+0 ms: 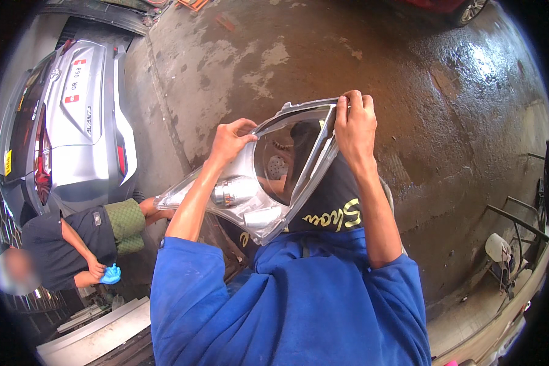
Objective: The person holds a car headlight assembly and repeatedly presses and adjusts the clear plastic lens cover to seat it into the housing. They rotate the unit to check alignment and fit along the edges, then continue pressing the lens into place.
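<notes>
I hold a car headlight housing (265,218) up in front of me, tilted, with silver reflector surfaces, a round chrome bezel and a clear outer rim. My left hand (230,141) is closed on its upper left edge, thumb and fingers pinching the rim. At the upper right corner, my right hand (356,125) wraps over the frame. Through the housing's large opening show dark cloth, part of a hand and a pale perforated disc (277,166). Black cloth with yellow lettering (341,213) lies beyond the housing; whose garment it is, I cannot tell.
A silver car (82,116) stands at the left. Below it is another person (73,244) in a dark shirt and green shorts, wearing a blue glove (111,274). Wet concrete floor (421,110) stretches ahead. Metal frames and a pale container (498,247) stand at the right.
</notes>
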`<state>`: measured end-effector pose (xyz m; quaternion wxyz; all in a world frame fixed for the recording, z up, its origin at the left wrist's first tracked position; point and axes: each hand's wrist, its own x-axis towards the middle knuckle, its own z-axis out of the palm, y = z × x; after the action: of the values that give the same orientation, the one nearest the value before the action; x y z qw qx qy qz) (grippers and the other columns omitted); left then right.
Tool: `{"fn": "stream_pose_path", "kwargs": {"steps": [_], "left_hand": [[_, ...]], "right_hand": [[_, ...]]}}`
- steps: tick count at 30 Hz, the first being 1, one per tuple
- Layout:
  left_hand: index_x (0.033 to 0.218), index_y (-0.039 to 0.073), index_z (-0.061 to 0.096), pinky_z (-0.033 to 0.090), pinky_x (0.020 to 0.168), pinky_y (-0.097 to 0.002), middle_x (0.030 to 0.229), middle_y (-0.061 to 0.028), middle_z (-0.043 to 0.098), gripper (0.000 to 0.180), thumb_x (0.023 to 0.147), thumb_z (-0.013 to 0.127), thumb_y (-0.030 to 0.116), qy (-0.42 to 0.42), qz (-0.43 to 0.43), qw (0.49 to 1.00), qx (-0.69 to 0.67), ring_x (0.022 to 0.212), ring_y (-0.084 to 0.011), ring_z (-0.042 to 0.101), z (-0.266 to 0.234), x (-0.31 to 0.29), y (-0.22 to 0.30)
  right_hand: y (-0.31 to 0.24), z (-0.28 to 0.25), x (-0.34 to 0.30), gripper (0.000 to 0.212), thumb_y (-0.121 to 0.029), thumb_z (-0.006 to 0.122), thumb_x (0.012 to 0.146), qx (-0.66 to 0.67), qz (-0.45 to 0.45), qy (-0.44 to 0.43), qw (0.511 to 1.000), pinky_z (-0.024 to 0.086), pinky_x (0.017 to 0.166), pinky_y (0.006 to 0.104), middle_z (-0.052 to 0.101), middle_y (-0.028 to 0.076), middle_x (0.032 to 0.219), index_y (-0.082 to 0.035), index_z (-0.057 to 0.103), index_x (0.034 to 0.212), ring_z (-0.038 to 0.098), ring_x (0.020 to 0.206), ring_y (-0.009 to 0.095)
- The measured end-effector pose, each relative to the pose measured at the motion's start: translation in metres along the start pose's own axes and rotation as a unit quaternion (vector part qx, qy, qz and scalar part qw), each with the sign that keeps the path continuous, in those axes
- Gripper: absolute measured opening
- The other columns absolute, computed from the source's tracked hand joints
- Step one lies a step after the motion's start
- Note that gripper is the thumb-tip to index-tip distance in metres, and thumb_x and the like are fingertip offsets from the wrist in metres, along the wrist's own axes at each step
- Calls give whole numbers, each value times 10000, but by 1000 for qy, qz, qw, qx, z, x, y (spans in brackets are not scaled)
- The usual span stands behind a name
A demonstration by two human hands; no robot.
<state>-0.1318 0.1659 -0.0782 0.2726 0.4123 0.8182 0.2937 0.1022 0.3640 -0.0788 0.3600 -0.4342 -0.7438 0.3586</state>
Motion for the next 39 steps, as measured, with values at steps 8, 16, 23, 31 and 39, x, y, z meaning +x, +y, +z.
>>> {"fn": "stream_pose_path", "kwargs": {"steps": [8, 16, 23, 31, 39], "left_hand": [[1106, 9, 739, 595, 903, -319, 1017, -131, 787, 314, 796, 788, 4, 13, -15, 1000, -10, 976, -194, 763, 0, -2, 0], [1073, 42, 760, 596, 878, -320, 997, -127, 790, 314, 760, 771, 21, 46, -3, 998, 33, 957, -204, 768, -2, -12, 15], [1069, 58, 760, 588, 841, -308, 966, -127, 792, 301, 769, 763, 41, 66, -14, 996, 54, 937, -202, 772, -1, -16, 21], [1056, 49, 759, 583, 828, -311, 953, -113, 793, 302, 754, 763, 43, 73, -31, 995, 58, 910, -190, 770, 1, -18, 19], [1063, 40, 753, 574, 857, -312, 994, -105, 788, 304, 760, 770, 29, 95, -25, 992, 83, 931, -184, 758, 3, -21, 22]], "right_hand": [[20, -5, -9, 291, -271, 613, 1021, 58, -24, -23, 998, 532, 836, 449, 626, 209, 1058, -60, 680, 1211, 669, 943, 363], [46, -17, -17, 417, -362, 575, 1056, 399, 233, -118, 879, 509, 995, 394, 644, 77, 1269, -130, 632, 1398, 590, 1184, 203], [39, -24, -16, 336, -298, 631, 1016, 479, 303, -130, 813, 544, 843, 378, 633, 33, 1163, -122, 677, 1300, 594, 1061, 151], [39, -26, -10, 251, -248, 686, 968, 496, 329, -131, 793, 564, 776, 383, 665, 34, 1027, -57, 716, 1128, 628, 963, 154], [46, -11, -15, 112, -122, 661, 953, 565, 277, -72, 774, 526, 819, 337, 673, 56, 971, -20, 676, 997, 611, 922, 144]]}}
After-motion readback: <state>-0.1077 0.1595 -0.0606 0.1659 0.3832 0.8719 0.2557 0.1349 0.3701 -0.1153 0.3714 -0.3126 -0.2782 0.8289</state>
